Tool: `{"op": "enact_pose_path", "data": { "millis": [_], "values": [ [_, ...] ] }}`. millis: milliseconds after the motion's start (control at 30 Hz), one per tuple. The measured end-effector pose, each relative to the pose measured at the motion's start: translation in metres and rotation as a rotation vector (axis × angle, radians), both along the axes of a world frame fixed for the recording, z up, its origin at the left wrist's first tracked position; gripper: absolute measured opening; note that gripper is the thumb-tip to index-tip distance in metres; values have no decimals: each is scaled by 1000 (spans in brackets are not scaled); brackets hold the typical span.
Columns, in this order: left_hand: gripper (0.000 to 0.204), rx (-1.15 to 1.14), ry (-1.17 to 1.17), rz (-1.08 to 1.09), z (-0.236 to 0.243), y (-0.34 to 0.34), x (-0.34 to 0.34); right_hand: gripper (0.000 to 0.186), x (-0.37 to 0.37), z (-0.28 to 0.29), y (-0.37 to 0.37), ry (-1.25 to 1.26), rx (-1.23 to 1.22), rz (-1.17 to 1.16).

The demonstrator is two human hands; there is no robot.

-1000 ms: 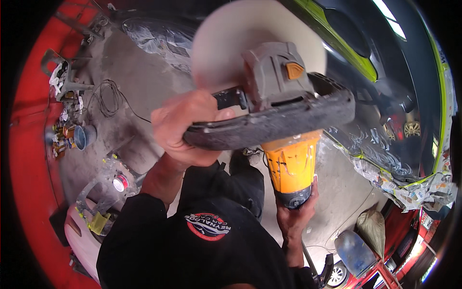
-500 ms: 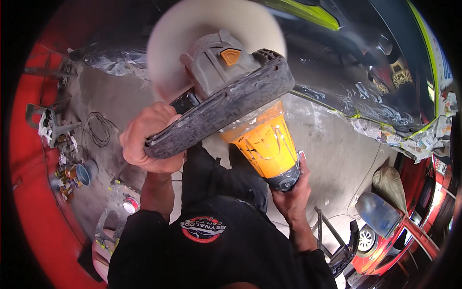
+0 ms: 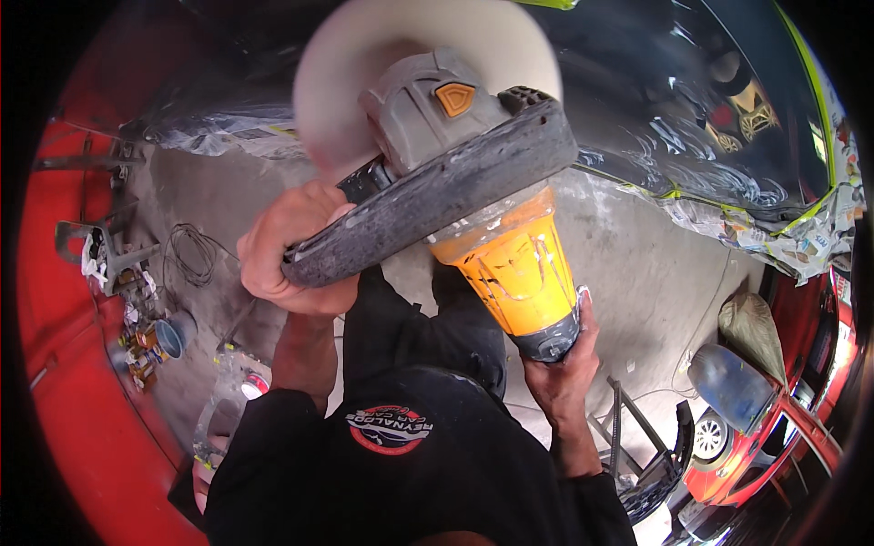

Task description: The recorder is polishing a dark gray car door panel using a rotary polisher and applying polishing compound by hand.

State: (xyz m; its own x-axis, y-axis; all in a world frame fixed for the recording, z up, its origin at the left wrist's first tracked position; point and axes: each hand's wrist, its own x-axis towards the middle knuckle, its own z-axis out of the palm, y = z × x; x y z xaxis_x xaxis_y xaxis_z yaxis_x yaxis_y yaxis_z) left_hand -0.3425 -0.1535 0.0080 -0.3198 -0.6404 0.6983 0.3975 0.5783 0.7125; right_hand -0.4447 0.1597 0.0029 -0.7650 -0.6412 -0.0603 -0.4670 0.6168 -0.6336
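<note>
Both my hands hold an orange-yellow power polisher (image 3: 514, 278) with a grey head. My left hand (image 3: 289, 246) is wrapped round the left end of its long black handle bar (image 3: 428, 205). Around the dark rear end of the yellow body, my right hand (image 3: 564, 364) is closed, with its palm side partly hidden. The round white polishing pad (image 3: 332, 96) looks smeared, as if spinning, at the far side of the tool. It overlaps a glossy dark car panel (image 3: 637, 73) streaked with whitish smears; whether it touches is hidden.
Masking paper (image 3: 810, 241) and green tape border the car panel. A coiled cable (image 3: 196, 255) and blue bucket (image 3: 168, 338) lie left on the grey floor (image 3: 655, 264), beside a red surface (image 3: 64, 364). A metal stand (image 3: 628, 428) and red car (image 3: 742, 464) are at lower right.
The polisher and both hands have shifted slightly to the right in view, keeping the same grip. My view has turned a little, so the surroundings have shifted too.
</note>
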Motion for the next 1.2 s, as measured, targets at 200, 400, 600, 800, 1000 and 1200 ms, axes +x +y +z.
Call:
{"op": "enact_pose_path", "data": {
  "millis": [200, 400, 600, 800, 1000, 1200],
  "values": [
    [23, 36, 82, -48, -23, 27, -22, 101, -25, -18, 28, 31, 4, 4],
    [25, -10, 44, -21, -30, 60, -52, 102, -61, -31, 63, 35, -44, 17],
    [27, -8, 70, 22, -23, 92, -74, 106, -97, -19, 89, 86, -12, 50],
    [27, 88, 113, 8, -21, 126, -111, 99, -138, 15, 122, 100, 1, -6],
    [18, 98, 155, -161, -15, 141, -147, 98, -162, 97, 135, 350, 139, -27],
    [29, 267, 401, -111, -7, 156, -182, 98, -179, 140, 135, 489, 165, 10]
  ]
}}
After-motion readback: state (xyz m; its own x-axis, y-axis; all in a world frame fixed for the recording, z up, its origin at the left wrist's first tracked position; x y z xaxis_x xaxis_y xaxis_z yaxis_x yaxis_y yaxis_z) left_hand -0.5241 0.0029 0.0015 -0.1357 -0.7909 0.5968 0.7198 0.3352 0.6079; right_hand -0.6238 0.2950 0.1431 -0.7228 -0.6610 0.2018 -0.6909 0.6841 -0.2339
